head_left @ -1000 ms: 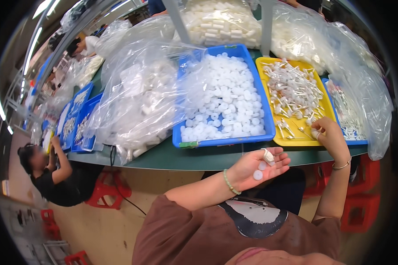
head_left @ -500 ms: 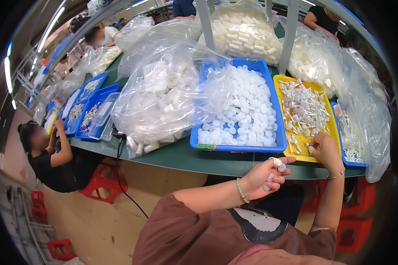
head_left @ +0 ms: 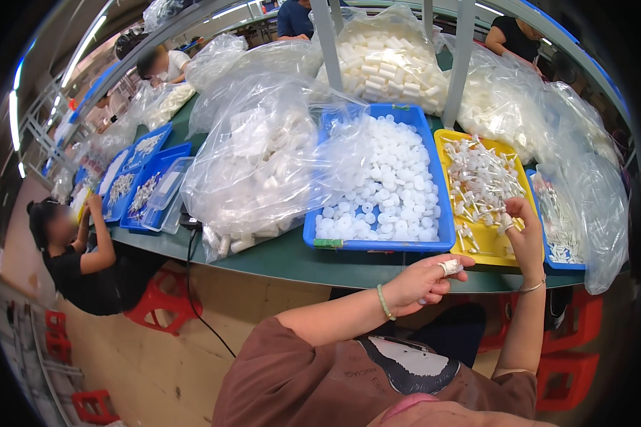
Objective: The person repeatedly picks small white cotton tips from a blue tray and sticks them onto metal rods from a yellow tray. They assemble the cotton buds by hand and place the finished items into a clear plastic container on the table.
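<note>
My left hand (head_left: 424, 285) is held just in front of the table edge, palm turned inward, with white tape round one finger. Its fingers are closed on small translucent white discs (head_left: 459, 268), one of them by the fingertips. Over the right edge of the yellow tray (head_left: 491, 257) is my right hand (head_left: 527, 231), its fingers bent together in a pinch; white tape wraps a finger there too. What the pinch holds cannot be made out. Small white stemmed parts (head_left: 481, 174) are heaped in that tray. Left of it, a blue tray (head_left: 377, 246) holds many loose white discs (head_left: 392, 171).
A clear bag of white cylinders (head_left: 253, 171) leans against the blue tray. Another full bag (head_left: 384, 60) stands behind, near grey metal posts (head_left: 460, 64). To the right lies a blue tray of thin white sticks (head_left: 564, 220). A co-worker (head_left: 78, 249) sits at far left.
My right hand has risen from the yellow tray's near corner, its fingers now pointing upward. My left hand has turned, its fingers curling further over the discs. The view has shifted slightly.
</note>
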### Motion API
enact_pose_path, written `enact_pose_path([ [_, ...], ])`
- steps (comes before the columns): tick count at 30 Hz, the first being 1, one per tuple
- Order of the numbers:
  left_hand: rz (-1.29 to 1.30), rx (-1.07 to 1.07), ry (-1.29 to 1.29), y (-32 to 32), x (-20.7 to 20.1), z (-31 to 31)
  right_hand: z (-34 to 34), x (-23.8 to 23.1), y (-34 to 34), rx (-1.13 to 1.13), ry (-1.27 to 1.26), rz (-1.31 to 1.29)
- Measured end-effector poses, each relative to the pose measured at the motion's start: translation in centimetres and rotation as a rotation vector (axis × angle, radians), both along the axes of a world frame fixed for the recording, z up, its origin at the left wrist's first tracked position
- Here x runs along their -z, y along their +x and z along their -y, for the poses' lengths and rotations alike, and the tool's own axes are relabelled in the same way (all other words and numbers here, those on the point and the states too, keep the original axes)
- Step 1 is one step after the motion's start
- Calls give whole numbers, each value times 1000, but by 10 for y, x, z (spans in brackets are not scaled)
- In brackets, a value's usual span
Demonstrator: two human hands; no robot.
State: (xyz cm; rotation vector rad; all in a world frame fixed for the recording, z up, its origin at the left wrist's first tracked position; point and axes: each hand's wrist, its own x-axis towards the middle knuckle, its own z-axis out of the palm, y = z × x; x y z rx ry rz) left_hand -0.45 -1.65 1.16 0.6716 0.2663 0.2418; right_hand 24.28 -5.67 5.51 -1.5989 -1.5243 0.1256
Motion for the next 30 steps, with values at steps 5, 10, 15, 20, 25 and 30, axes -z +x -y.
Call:
enact_pose_path([
  [5, 12, 1, 152, 3, -1, -9, 22, -2, -35, -161, -6, -376],
  [10, 8, 5, 158, 9, 0, -4, 54, 11, -63, -179, -21, -320],
  [15, 53, 10, 13, 4, 4, -10, 62, 15, -85, -127, -42, -200],
  [20, 17, -44, 0, 4, 3, -9, 71, 25, -92, -78, 71, -85],
  [25, 23, -48, 64, 4, 4, -9, 81, 25, -89, -56, 116, 47],
  [30, 56, -54, 38, 5, 9, -7, 90, 26, -93, -81, 146, 14],
])
